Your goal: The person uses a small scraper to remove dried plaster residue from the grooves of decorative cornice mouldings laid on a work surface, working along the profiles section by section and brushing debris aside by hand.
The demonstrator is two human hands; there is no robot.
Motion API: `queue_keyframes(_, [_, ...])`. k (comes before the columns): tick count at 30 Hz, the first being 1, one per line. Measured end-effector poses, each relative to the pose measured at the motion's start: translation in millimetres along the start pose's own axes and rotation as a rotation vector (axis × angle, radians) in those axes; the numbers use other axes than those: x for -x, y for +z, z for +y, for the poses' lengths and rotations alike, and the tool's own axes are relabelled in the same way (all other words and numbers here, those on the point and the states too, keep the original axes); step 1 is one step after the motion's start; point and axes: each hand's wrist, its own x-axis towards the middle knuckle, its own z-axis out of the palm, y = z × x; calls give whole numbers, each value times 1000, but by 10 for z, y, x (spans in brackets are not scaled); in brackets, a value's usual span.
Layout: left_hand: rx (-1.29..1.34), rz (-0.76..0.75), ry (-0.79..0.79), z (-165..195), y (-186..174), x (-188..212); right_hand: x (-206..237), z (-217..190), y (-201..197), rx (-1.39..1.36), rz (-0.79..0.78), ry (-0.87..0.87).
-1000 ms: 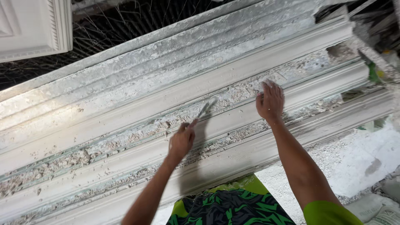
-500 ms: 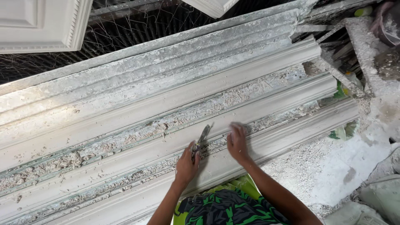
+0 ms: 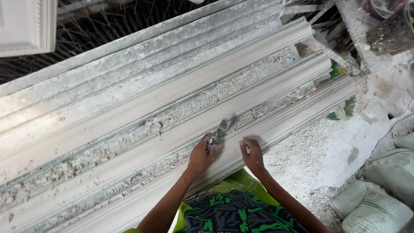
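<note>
Spanning the view diagonally, long white plaster cornice mouldings (image 3: 142, 108) lie side by side, crumbly debris packed in their grooves. Wire mesh (image 3: 99, 21) shows behind, a white framed panel (image 3: 26, 26) top left. Dusty white floor (image 3: 345, 146) at right, grey sacks (image 3: 379, 203) lower right. Left hand (image 3: 200, 155) grips a small scraper (image 3: 221, 129), blade on nearest moulding. Right hand (image 3: 252, 155) rests flat, fingers loose, just beside it.

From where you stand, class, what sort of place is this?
Probably a plaster moulding workshop: long white plaster cornice strips lie side by side, crumbled plaster debris covers the floor, and grey sacks sit at the right.
</note>
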Motion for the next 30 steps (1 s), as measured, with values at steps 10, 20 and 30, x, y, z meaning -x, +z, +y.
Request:
queue_keyframes(10, [182, 258, -401, 11, -327, 1068, 63, -234, 310, 52, -162, -439])
queue_keyframes(20, [680, 1387, -1141, 425, 95, 2669, -94, -504, 507, 199, -465, -1010])
queue_keyframes(30, [1275, 1024, -847, 564, 387, 2371, 0, -579, 422, 114, -452, -907])
